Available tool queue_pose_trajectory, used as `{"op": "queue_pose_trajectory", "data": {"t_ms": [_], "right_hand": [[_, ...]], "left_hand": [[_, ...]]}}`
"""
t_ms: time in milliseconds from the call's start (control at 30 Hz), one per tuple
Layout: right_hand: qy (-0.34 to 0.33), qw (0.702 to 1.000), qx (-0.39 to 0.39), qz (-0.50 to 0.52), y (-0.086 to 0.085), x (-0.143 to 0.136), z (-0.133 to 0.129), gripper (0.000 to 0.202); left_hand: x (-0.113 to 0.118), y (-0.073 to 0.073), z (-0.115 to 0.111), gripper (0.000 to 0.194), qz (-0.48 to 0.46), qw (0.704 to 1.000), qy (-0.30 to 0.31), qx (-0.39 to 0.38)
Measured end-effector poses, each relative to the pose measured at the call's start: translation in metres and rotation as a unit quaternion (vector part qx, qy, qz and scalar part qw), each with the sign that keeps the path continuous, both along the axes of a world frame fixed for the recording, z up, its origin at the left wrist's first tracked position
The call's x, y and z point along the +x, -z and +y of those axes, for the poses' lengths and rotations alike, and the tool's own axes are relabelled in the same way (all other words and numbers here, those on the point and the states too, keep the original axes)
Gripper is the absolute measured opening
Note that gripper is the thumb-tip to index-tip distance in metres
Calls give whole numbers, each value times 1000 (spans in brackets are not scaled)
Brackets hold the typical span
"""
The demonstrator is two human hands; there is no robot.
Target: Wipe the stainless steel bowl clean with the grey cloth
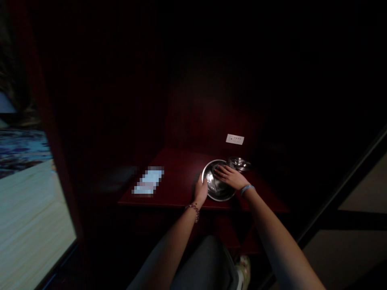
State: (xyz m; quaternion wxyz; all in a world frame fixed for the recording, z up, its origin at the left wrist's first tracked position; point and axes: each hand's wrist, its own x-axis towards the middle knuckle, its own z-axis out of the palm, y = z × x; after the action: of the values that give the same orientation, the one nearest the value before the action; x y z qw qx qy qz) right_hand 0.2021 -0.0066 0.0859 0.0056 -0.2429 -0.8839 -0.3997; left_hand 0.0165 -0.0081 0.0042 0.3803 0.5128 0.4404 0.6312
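Note:
A shiny metal bowl (220, 195) is tilted near the front edge of the dark red shelf (178, 173). My left hand (200, 190) grips the bowl's left rim, thumb on the inner side and the other fingers mostly hidden behind it. My right hand (230, 176) reaches over the bowl's upper right rim, its fingers against a dark cloth-like item inside; how firmly they hold it is hard to make out. Right behind that hand stand other metal bowls (241, 164), which look stacked.
A blurred-out pale rectangle (148, 181) lies at the shelf's left. A white socket plate (235, 139) is on the back wall. Dark red panels flank the shelf. Below it are my leg (208, 266) and a shoe (244, 268).

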Motion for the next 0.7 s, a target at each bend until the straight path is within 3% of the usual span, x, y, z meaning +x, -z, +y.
{"op": "queue_pose_trajectory", "data": {"t_ms": [167, 333, 433, 567, 700], "right_hand": [[14, 999, -33, 15, 13, 7, 7, 47], [84, 979, -102, 156, 18, 15, 5, 68], [112, 963, -127, 210, 15, 20, 0, 71], [117, 967, -111, 197, 17, 24, -12, 77], [133, 968, -90, 192, 30, 28, -20, 84]], "left_hand": [[0, -1, 0, 41, -11, 1000, 4, -6], [2, 1, 1, 40, -47, 998, 18, 35], [3, 0, 0, 38, -51, 997, 34, 51], [3, -3, -4, 35, -48, 997, 37, 54], [4, -5, -7, 35, -45, 997, 35, 51]]}}
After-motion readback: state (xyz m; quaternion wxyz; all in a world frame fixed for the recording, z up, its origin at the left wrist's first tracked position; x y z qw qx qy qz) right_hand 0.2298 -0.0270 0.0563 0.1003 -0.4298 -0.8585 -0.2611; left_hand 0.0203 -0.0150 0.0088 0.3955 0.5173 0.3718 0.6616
